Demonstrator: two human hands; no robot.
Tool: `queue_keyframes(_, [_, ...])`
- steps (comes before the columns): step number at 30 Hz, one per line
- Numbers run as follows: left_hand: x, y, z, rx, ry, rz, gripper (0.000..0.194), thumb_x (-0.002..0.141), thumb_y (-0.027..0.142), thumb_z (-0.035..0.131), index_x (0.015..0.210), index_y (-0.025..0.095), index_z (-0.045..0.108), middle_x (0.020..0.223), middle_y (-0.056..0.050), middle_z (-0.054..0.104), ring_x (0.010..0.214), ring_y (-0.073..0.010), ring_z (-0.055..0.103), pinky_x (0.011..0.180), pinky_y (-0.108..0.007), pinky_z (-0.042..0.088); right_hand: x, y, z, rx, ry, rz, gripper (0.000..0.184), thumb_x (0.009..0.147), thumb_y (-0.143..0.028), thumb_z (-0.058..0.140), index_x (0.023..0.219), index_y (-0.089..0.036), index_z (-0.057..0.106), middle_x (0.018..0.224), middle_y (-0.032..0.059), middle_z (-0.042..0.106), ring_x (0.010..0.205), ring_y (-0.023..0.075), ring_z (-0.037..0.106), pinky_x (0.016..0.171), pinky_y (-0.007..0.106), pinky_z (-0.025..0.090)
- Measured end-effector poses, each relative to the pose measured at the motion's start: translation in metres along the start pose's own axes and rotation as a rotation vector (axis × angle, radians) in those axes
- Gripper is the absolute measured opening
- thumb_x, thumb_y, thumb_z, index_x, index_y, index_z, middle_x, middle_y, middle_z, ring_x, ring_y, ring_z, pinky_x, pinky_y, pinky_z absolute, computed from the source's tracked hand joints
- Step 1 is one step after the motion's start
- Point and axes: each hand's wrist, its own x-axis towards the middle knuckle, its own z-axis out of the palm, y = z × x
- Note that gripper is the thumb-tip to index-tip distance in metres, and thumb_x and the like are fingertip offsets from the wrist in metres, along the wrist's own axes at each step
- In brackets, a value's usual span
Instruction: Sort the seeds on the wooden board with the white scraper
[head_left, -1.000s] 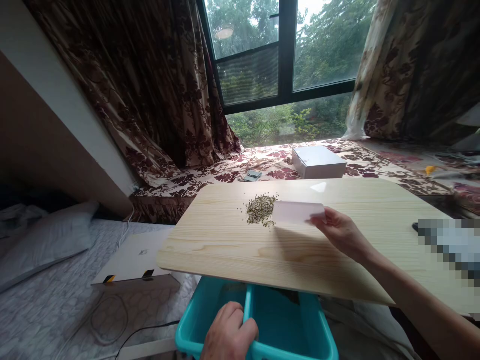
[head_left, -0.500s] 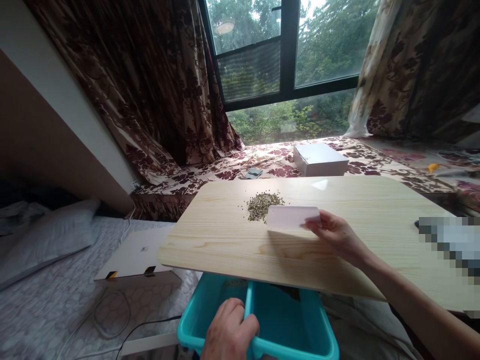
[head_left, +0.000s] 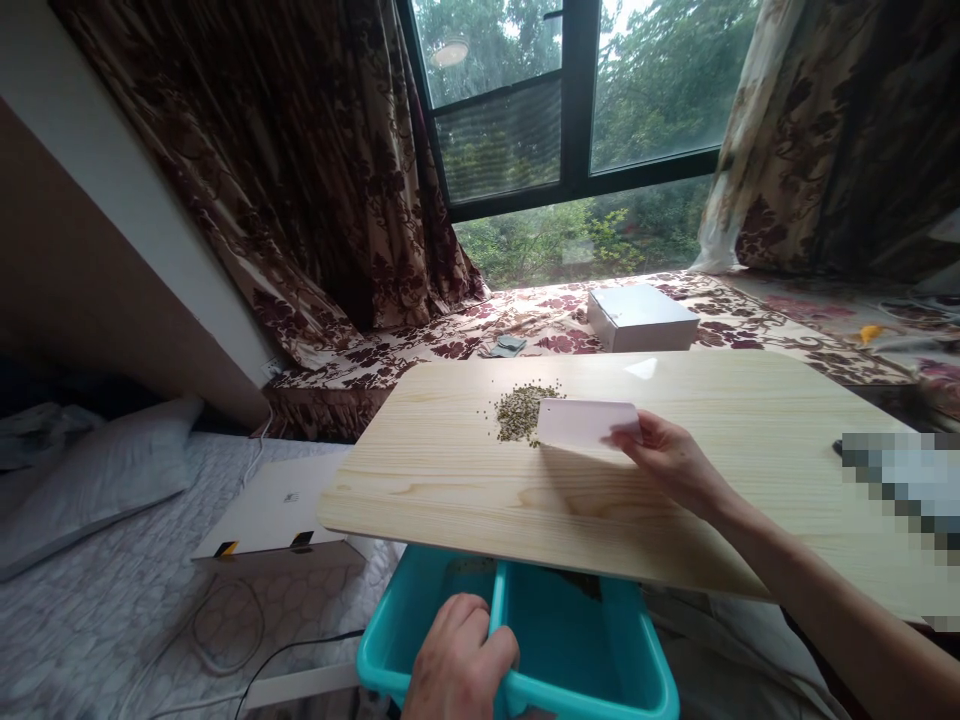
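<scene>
A loose pile of small greenish-brown seeds or beans lies on the pale wooden tabletop, with stray ones around its edge. My right hand pinches one end of a flat, pale pinkish-white card, whose other end is at the pile's right side. Below the table's front edge is a turquoise two-compartment bin. My left hand grips its central divider, fingers in the left compartment and thumb on the right side. Something dark lies at the back of the right compartment, partly hidden by the tabletop.
Behind the table, a white box sits on the floral window ledge near a small folded grey-green cloth. A flat white carton rests on the bed at left, with cables nearby. A pixelated object is at the table's right.
My right hand and the card have shifted very slightly up and tilted a little. The left hand keeps its hold on the bin, and the pile looks about the same.
</scene>
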Motion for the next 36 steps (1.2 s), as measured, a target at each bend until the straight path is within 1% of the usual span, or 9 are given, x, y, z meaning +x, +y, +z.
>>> queue_keyframes(2, [0.000, 0.000, -0.001, -0.002, -0.002, 0.004, 0.037, 0.061, 0.045, 0.077, 0.070, 0.023, 0.049, 0.069, 0.001, 0.045, 0.075, -0.0221, 0.053, 0.065, -0.034, 0.047, 0.000, -0.001, 0.000, -0.008, -0.014, 0.002, 0.028, 0.072, -0.049, 0.067, 0.077, -0.021, 0.065, 0.081, 0.0073, 0.075, 0.080, 0.0259, 0.070, 0.074, 0.038, 0.055])
queue_keyframes(5, [0.000, -0.001, 0.000, 0.001, -0.005, 0.018, 0.041, 0.060, 0.049, 0.078, 0.070, 0.023, 0.048, 0.069, 0.001, 0.044, 0.075, -0.0223, 0.052, 0.065, -0.035, 0.047, 0.000, -0.002, 0.001, -0.023, -0.012, -0.006, 0.028, 0.074, -0.048, 0.066, 0.080, -0.021, 0.066, 0.084, 0.0077, 0.076, 0.081, 0.0257, 0.070, 0.076, 0.038, 0.055])
queue_keyframes(9, [0.000, -0.002, 0.001, 0.014, -0.004, 0.027, 0.041, 0.062, 0.052, 0.076, 0.070, 0.022, 0.048, 0.068, 0.001, 0.044, 0.072, -0.0210, 0.050, 0.064, -0.034, 0.046, 0.001, -0.001, 0.003, -0.020, -0.025, -0.019, 0.026, 0.074, -0.046, 0.067, 0.081, -0.021, 0.066, 0.083, 0.0067, 0.076, 0.083, 0.0261, 0.071, 0.078, 0.039, 0.055])
queue_keyframes(12, [0.001, -0.002, 0.000, 0.024, 0.003, 0.029, 0.040, 0.065, 0.052, 0.075, 0.069, 0.022, 0.048, 0.068, 0.001, 0.044, 0.072, -0.0206, 0.050, 0.063, -0.033, 0.045, 0.000, -0.001, 0.004, -0.021, -0.041, -0.030, 0.025, 0.074, -0.047, 0.067, 0.077, -0.022, 0.065, 0.080, 0.0064, 0.076, 0.082, 0.0263, 0.071, 0.075, 0.038, 0.055])
queue_keyframes(20, [0.002, 0.000, -0.005, 0.008, -0.002, 0.012, 0.040, 0.063, 0.051, 0.076, 0.070, 0.023, 0.050, 0.068, 0.001, 0.045, 0.074, -0.0223, 0.053, 0.067, -0.036, 0.048, -0.008, -0.008, -0.001, -0.040, -0.013, -0.044, 0.032, 0.071, -0.055, 0.068, 0.074, -0.022, 0.066, 0.076, 0.0064, 0.076, 0.077, 0.0260, 0.071, 0.069, 0.036, 0.056])
queue_keyframes(23, [0.004, 0.001, -0.007, -0.007, 0.002, -0.006, 0.038, 0.063, 0.047, 0.076, 0.069, 0.022, 0.048, 0.068, 0.001, 0.047, 0.074, -0.0220, 0.053, 0.066, -0.035, 0.047, -0.011, -0.010, -0.002, -0.039, -0.013, -0.022, 0.035, 0.069, -0.057, 0.069, 0.072, -0.022, 0.065, 0.075, 0.0073, 0.076, 0.075, 0.0261, 0.071, 0.067, 0.036, 0.056])
queue_keyframes(28, [0.005, 0.003, -0.010, -0.009, 0.007, -0.030, 0.030, 0.060, 0.032, 0.073, 0.070, 0.022, 0.046, 0.068, 0.002, 0.047, 0.074, -0.0214, 0.053, 0.069, -0.037, 0.047, -0.014, -0.014, -0.003, 0.024, -0.020, 0.005, 0.041, 0.064, -0.061, 0.071, 0.073, -0.022, 0.066, 0.076, 0.0080, 0.076, 0.074, 0.0264, 0.071, 0.068, 0.037, 0.057])
queue_keyframes(33, [0.006, 0.006, -0.013, -0.055, 0.028, -0.074, 0.029, 0.059, 0.028, 0.071, 0.069, 0.023, 0.044, 0.068, 0.002, 0.046, 0.074, -0.0220, 0.053, 0.072, -0.038, 0.047, -0.014, -0.014, 0.001, 0.073, -0.021, 0.029, 0.040, 0.063, -0.061, 0.073, 0.072, -0.022, 0.067, 0.075, 0.0070, 0.076, 0.074, 0.0260, 0.071, 0.070, 0.037, 0.058])
queue_keyframes(36, [0.006, 0.007, -0.015, -0.061, 0.030, -0.096, 0.029, 0.057, 0.025, 0.070, 0.070, 0.023, 0.044, 0.069, 0.003, 0.045, 0.075, -0.0218, 0.053, 0.078, -0.041, 0.046, -0.015, -0.013, 0.004, 0.107, -0.045, 0.042, 0.039, 0.063, -0.059, 0.073, 0.073, -0.022, 0.068, 0.075, 0.0063, 0.076, 0.075, 0.0258, 0.071, 0.070, 0.035, 0.057])
